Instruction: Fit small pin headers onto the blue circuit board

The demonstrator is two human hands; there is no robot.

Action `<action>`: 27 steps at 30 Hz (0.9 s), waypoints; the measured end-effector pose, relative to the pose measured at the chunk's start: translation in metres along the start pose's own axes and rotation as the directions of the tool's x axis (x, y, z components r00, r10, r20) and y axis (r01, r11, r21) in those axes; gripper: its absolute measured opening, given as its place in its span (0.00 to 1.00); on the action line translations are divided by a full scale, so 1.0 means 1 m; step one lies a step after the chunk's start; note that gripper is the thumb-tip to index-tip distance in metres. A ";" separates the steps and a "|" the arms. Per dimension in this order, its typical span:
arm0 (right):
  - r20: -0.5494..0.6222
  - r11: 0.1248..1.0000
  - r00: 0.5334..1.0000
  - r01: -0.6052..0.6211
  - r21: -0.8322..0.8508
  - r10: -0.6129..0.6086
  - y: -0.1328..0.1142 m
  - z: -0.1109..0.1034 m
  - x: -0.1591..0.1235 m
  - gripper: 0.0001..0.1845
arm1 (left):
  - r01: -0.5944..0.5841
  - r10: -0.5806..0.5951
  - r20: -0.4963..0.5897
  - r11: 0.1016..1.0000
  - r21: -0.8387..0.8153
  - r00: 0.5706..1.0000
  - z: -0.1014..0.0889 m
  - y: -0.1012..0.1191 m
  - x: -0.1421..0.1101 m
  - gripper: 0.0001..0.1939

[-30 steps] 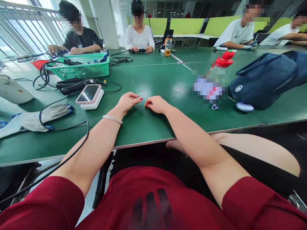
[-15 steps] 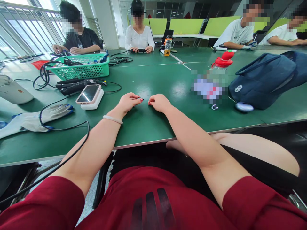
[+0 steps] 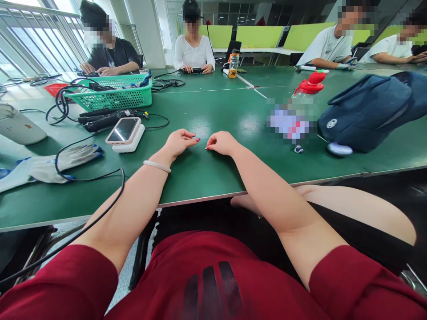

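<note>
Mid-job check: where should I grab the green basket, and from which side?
Probably the near rim, right of its middle, from above. The green basket stands upright, rim uppermost; looped black cables crowd its left end and black items lie before its near wall, making a low approach awkward.

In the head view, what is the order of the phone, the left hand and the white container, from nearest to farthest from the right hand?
From the right hand:
1. Left hand, just left.
2. Phone, farther left.
3. White container, at the view's left edge.
</note>
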State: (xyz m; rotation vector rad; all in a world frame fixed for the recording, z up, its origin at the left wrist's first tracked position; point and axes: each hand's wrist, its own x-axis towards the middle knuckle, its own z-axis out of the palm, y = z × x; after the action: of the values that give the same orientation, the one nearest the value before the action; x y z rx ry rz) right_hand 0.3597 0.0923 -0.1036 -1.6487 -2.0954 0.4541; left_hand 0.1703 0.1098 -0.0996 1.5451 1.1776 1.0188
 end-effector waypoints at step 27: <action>-0.283 0.967 0.934 0.244 0.069 -0.216 -0.021 0.013 -0.003 0.05 | 0.024 -0.025 0.147 1.000 0.011 0.989 0.001 0.004 -0.005 0.16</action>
State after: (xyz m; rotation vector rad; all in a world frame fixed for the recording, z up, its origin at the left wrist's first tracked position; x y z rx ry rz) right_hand 0.3361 0.0846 -0.1043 -1.3036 -1.9891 0.2373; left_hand 0.1715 0.1040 -0.0966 1.5816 1.0974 0.8685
